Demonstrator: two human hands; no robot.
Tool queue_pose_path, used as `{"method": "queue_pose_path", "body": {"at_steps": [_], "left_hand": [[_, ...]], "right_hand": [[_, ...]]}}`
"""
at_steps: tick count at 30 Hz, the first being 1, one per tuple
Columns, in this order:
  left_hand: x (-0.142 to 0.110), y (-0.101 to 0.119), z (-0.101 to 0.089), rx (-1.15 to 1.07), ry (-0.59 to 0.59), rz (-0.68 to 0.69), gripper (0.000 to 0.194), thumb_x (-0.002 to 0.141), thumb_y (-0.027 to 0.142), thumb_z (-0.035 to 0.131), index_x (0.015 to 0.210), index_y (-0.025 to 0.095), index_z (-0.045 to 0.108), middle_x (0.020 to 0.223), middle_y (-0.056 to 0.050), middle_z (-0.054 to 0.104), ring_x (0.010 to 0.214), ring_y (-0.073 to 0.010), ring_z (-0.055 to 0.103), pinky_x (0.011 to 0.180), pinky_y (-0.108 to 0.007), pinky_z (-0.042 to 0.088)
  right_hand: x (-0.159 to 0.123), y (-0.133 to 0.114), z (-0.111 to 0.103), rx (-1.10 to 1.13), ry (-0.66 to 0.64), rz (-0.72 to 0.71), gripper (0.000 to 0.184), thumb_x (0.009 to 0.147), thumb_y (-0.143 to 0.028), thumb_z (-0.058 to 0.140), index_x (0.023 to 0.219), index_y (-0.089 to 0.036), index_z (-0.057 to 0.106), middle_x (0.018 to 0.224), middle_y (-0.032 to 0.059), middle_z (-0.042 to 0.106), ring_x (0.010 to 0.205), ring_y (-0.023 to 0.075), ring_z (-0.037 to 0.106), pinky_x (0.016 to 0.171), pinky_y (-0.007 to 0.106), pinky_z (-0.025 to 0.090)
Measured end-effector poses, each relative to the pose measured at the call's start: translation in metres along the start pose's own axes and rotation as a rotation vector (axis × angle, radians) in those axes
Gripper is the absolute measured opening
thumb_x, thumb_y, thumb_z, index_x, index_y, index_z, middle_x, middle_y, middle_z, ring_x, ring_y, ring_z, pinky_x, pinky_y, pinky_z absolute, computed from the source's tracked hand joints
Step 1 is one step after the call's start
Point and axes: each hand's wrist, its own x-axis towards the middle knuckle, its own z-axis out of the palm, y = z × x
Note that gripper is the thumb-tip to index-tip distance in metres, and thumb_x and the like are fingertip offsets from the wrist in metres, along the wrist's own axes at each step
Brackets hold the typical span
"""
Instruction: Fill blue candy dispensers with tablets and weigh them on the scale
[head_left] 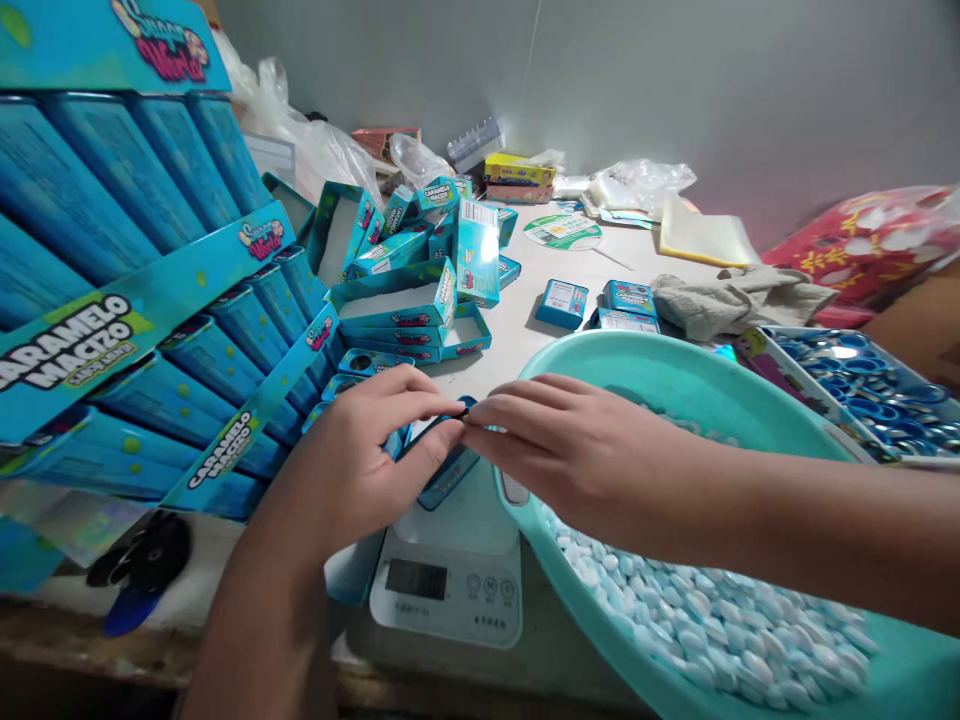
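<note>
While both hands, left hand (360, 455) and right hand (559, 450), pinch a small blue box (442, 470) over the scale (450, 565): closing step; next calls for pressing its flap shut.

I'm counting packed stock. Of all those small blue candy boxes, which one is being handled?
The small blue box pinched between the left hand and right hand, just above the white scale. The other boxes lie piled untouched farther back.

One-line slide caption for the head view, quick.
Both hands, left hand and right hand, pinch a small blue box above a white scale, beside a teal basin of candies.
</note>
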Motion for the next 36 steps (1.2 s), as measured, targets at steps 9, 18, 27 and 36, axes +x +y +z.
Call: {"method": "queue_pose_path", "body": {"at_steps": [9, 18, 27, 36], "left_hand": [[-0.004, -0.006, -0.003, 0.216, 0.288, -0.087, 0.019, 0.096, 0.028, 0.056, 0.109, 0.024, 0.07, 0.104, -0.003, 0.07, 0.097, -0.0189, 0.065, 0.086, -0.032, 0.053], [-0.005, 0.003, -0.005, 0.275, 0.453, 0.02, 0.02, 0.094, 0.023, 0.058, 0.111, 0.025, 0.069, 0.103, -0.002, 0.069, 0.091, -0.0166, 0.065, 0.085, -0.031, 0.052], [-0.011, 0.006, -0.005, 0.326, 0.546, 0.011, 0.021, 0.093, 0.026, 0.059, 0.111, 0.032, 0.069, 0.103, 0.0, 0.069, 0.085, -0.0168, 0.065, 0.081, -0.034, 0.055], [-0.01, 0.004, -0.007, 0.294, 0.536, 0.03, 0.023, 0.089, 0.021, 0.064, 0.111, 0.028, 0.069, 0.105, -0.001, 0.069, 0.079, -0.0153, 0.062, 0.08, -0.032, 0.054]], "right_hand": [[-0.068, 0.007, 0.02, 0.106, -0.336, 0.487, 0.022, 0.092, -0.01, 0.05, 0.105, -0.012, 0.067, 0.105, 0.0146, 0.064, 0.09, 0.0314, 0.063, 0.076, 0.045, 0.056], [-0.1, -0.005, 0.017, 0.349, -0.398, 0.596, 0.032, 0.099, -0.001, 0.041, 0.1, -0.017, 0.068, 0.101, 0.0135, 0.064, 0.091, 0.0287, 0.064, 0.079, 0.042, 0.054], [-0.1, -0.007, 0.012, 0.345, -0.439, 0.697, 0.03, 0.092, 0.002, 0.043, 0.09, -0.022, 0.059, 0.088, 0.009, 0.063, 0.071, 0.0243, 0.06, 0.063, 0.036, 0.044], [-0.091, 0.007, 0.001, 0.379, -0.446, 0.652, 0.026, 0.096, -0.004, 0.045, 0.086, -0.021, 0.062, 0.084, 0.007, 0.063, 0.072, 0.0233, 0.058, 0.065, 0.038, 0.044]]}}
